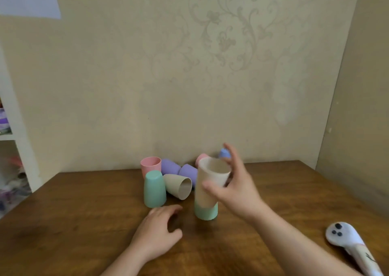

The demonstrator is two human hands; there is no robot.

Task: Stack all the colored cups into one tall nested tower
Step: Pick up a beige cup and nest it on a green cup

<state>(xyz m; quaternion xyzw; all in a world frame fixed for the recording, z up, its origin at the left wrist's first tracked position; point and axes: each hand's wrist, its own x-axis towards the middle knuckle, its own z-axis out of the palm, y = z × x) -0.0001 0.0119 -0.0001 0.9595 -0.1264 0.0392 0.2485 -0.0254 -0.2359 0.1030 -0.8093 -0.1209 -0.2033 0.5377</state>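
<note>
My left hand (pixel 159 228) lies palm-down on the wooden table (pixel 63 223), fingers loosely curled, gripping nothing. Off to the right near the table's edge lies a white sock (pixel 345 236) with three dark dots, soft and limp.

Just past my left hand stands the stack: a mint cup (pixel 205 211) upright on the table, mouth up, with a beige cup (pixel 210 183) nested inside it, leaning slightly leftward at the base and open at the top. Nothing shows inside the beige cup. My right hand (pixel 235 189) wraps around the beige cup's upper part, thumb on the near side, fingers spread around the far rim.

To the left, a second mint cup (pixel 154 189) stands upside down, base up, smooth and tapered. Beside it a second beige cup (pixel 179 186) lies on its side, mouth toward me and to the right, empty.

Further back, a pink cup (pixel 150 166) stands upright, mouth open. Two purple cups (pixel 179 169) lie on their sides beside it, long axes running left to right. Behind my stack, another pink cup (pixel 201 158) and a lavender cup (pixel 224 153) peek out, mostly hidden, close to the patterned wallpaper (pixel 210 65).
</note>
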